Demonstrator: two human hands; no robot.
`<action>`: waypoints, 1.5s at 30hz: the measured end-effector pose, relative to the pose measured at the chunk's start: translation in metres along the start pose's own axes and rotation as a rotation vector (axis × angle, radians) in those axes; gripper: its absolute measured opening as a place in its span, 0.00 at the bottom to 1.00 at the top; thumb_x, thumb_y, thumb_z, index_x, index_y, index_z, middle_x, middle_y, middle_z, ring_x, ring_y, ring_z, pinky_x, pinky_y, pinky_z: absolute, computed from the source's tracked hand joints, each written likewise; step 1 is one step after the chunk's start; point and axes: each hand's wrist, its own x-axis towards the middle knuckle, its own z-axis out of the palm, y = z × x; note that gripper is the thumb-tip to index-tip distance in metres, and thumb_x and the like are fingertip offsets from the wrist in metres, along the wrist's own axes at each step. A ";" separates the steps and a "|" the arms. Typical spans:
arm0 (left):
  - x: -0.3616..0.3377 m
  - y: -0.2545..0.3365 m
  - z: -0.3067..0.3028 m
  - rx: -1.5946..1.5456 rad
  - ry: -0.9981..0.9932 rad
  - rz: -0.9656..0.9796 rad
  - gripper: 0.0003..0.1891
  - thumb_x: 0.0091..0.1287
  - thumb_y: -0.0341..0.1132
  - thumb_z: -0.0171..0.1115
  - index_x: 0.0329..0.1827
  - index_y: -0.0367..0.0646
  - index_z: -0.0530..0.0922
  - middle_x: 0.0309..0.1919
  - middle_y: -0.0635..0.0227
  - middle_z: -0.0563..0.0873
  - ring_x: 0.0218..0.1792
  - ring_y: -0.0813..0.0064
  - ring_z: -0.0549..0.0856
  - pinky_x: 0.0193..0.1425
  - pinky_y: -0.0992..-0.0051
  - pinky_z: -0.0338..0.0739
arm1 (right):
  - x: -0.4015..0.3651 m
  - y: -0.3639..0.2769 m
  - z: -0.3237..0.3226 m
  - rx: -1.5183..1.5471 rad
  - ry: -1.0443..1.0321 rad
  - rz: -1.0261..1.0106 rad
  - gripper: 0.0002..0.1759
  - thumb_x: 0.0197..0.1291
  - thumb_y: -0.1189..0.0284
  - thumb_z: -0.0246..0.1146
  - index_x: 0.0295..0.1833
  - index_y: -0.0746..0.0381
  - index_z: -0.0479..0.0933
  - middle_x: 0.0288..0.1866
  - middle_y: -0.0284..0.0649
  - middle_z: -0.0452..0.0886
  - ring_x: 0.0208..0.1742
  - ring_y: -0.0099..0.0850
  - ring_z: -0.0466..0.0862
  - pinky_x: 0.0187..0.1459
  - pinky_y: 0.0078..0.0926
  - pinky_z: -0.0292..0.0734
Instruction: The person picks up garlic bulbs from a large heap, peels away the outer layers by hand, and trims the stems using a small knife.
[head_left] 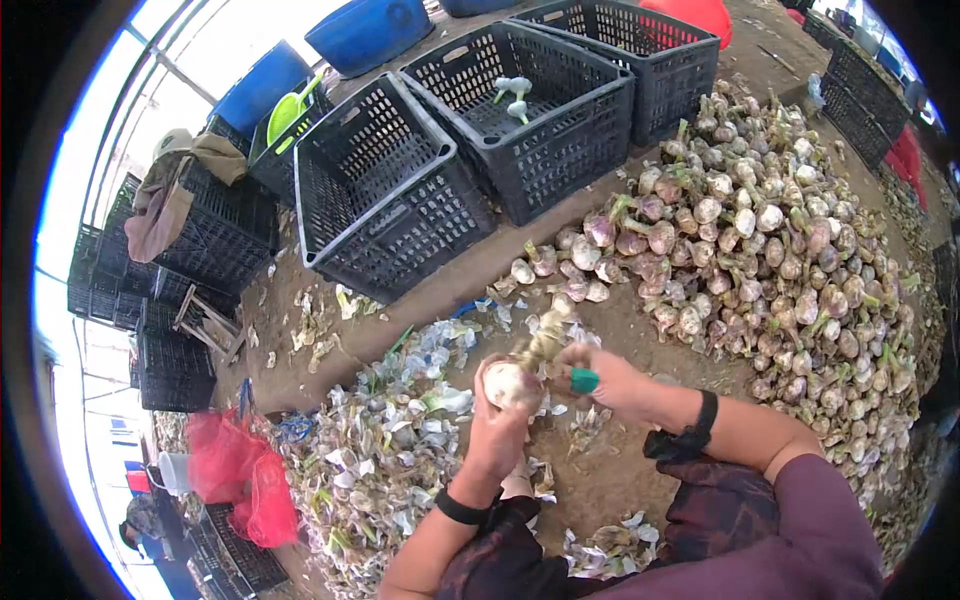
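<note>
My left hand [498,425] is wrapped round a whitish garlic bulb [513,386], its dry stalk [545,338] pointing up and away. Close beside the bulb, my right hand [612,384] is closed, its fingertips near the stalk. A small green piece [584,380] shows at those fingers; I cannot tell what it belongs to. Below both hands, peeled skins and leaf scraps [370,465] cover the ground on the left. To the right lies a large heap of garlic bulbs [760,240] with stalks on.
Black plastic crates [395,235] stand in a row ahead; the middle crate [560,150] holds a few trimmed bulbs [516,92]. A light-green scoop [290,112] rests in a crate at the left. Red net bags [240,475] lie at lower left. Blue tubs [368,35] stand behind.
</note>
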 end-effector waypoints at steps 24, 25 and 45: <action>0.017 0.005 0.016 0.486 0.028 0.209 0.44 0.45 0.23 0.71 0.65 0.44 0.56 0.53 0.66 0.72 0.54 0.72 0.76 0.59 0.73 0.73 | 0.022 -0.015 0.004 -0.355 0.088 -0.098 0.10 0.60 0.72 0.62 0.41 0.69 0.78 0.33 0.38 0.82 0.35 0.22 0.77 0.36 0.27 0.74; 0.017 0.005 0.016 0.489 0.022 0.195 0.44 0.44 0.21 0.70 0.65 0.44 0.56 0.54 0.65 0.71 0.54 0.72 0.76 0.59 0.72 0.73 | 0.023 -0.016 0.006 -0.514 0.143 -0.095 0.09 0.59 0.73 0.61 0.39 0.70 0.79 0.31 0.39 0.82 0.34 0.23 0.77 0.35 0.27 0.74; 0.017 0.010 0.008 -0.130 -0.005 -0.239 0.27 0.72 0.55 0.38 0.66 0.47 0.63 0.61 0.65 0.73 0.59 0.65 0.74 0.62 0.61 0.69 | 0.012 -0.011 0.000 -0.719 0.170 -0.941 0.15 0.46 0.81 0.62 0.43 0.63 0.73 0.39 0.46 0.76 0.40 0.45 0.77 0.40 0.34 0.73</action>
